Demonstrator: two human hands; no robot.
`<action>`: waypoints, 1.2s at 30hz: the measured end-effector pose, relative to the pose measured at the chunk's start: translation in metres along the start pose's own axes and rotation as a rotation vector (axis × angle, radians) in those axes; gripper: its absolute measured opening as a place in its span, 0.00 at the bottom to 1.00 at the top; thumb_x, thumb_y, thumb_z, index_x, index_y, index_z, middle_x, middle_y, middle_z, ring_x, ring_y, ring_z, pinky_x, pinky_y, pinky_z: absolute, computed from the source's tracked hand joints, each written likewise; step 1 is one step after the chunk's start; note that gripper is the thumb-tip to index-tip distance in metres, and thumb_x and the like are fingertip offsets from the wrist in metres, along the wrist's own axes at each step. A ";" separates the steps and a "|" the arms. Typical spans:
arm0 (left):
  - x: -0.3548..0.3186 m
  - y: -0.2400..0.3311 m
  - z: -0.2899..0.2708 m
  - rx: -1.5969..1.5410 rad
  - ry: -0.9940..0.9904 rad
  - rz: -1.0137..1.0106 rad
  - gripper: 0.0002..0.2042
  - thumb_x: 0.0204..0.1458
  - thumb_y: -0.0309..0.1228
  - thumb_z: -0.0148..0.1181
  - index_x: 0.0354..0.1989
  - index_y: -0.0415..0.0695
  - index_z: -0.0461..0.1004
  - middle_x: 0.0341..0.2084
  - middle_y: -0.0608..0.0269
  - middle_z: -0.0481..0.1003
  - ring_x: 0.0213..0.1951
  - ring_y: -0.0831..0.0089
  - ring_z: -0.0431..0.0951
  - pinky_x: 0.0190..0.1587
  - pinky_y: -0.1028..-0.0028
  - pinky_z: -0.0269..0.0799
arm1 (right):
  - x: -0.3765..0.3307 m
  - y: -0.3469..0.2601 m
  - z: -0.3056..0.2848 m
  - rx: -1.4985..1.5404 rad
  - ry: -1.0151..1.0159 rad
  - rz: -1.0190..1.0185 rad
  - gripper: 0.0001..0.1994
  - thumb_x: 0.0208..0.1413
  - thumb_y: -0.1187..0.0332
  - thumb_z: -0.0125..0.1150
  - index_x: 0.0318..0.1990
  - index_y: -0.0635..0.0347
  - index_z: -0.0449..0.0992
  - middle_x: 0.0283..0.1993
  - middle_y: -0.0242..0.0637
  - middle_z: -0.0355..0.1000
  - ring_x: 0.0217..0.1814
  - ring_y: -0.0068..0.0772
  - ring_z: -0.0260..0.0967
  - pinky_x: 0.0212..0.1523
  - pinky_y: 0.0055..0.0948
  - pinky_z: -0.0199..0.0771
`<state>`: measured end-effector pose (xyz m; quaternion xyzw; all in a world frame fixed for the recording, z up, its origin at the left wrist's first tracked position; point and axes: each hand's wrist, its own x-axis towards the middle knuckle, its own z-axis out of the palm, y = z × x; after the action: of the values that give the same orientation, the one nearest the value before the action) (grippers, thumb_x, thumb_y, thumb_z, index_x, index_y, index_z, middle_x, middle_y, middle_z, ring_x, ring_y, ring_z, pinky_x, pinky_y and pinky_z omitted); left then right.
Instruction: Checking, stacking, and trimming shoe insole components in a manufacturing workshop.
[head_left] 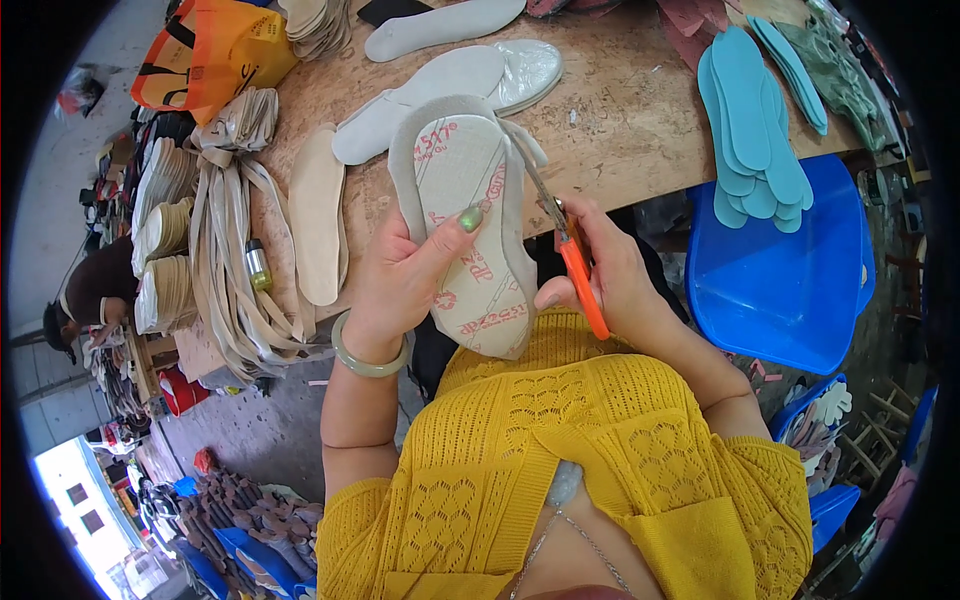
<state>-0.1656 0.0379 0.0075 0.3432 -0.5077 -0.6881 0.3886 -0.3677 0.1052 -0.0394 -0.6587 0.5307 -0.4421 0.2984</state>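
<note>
My left hand (405,265) grips a shoe insole (475,190), its thumb lying across the printed cream face. A grey soft layer sticks out round the insole's edge. In my right hand (605,255) is a pair of scissors (578,275) with orange handles. Their blades lie along the insole's right upper edge, where a narrow strip of the grey layer (527,145) stands away from it. Beyond the insole, several pale grey insoles (440,80) lie on the wooden table (610,130). A beige insole (318,215) rests left of my left hand.
Light blue insoles (745,110) lie piled at the table's right, overhanging a blue plastic chair (775,270). Long pale strips (225,250) hang at the left edge, beside a small bottle (258,265). An orange bag (215,55) sits far left. Bundled insoles (165,230) stand below it.
</note>
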 end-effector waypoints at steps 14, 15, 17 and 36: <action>0.000 0.004 -0.008 0.108 -0.028 0.030 0.17 0.57 0.27 0.58 0.54 0.39 0.68 0.45 0.63 0.75 0.45 0.77 0.75 0.46 0.75 0.72 | -0.008 -0.006 -0.004 -0.015 -0.005 0.019 0.44 0.36 0.42 0.71 0.56 0.63 0.61 0.29 0.39 0.67 0.25 0.37 0.68 0.28 0.29 0.70; 0.002 0.004 -0.006 0.109 -0.028 0.031 0.17 0.57 0.27 0.58 0.54 0.39 0.68 0.45 0.63 0.75 0.45 0.77 0.75 0.46 0.75 0.72 | -0.004 -0.009 -0.005 -0.026 -0.003 0.002 0.44 0.36 0.42 0.71 0.56 0.63 0.61 0.29 0.39 0.67 0.25 0.38 0.68 0.28 0.29 0.70; 0.007 0.004 0.001 0.072 0.002 0.074 0.16 0.56 0.28 0.59 0.52 0.38 0.69 0.42 0.63 0.76 0.42 0.78 0.76 0.44 0.76 0.72 | -0.003 -0.011 -0.005 -0.036 -0.002 -0.017 0.44 0.36 0.43 0.71 0.57 0.63 0.61 0.30 0.40 0.67 0.26 0.38 0.69 0.29 0.30 0.71; 0.019 0.010 0.021 0.184 0.056 0.277 0.12 0.57 0.24 0.56 0.49 0.37 0.70 0.39 0.65 0.76 0.39 0.81 0.75 0.43 0.79 0.72 | -0.011 -0.008 -0.008 -0.103 0.010 -0.011 0.42 0.34 0.47 0.74 0.55 0.62 0.63 0.30 0.38 0.66 0.27 0.36 0.69 0.29 0.30 0.72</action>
<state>-0.1904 0.0278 0.0210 0.3231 -0.6000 -0.5686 0.4608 -0.3721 0.1180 -0.0319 -0.6738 0.5506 -0.4192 0.2589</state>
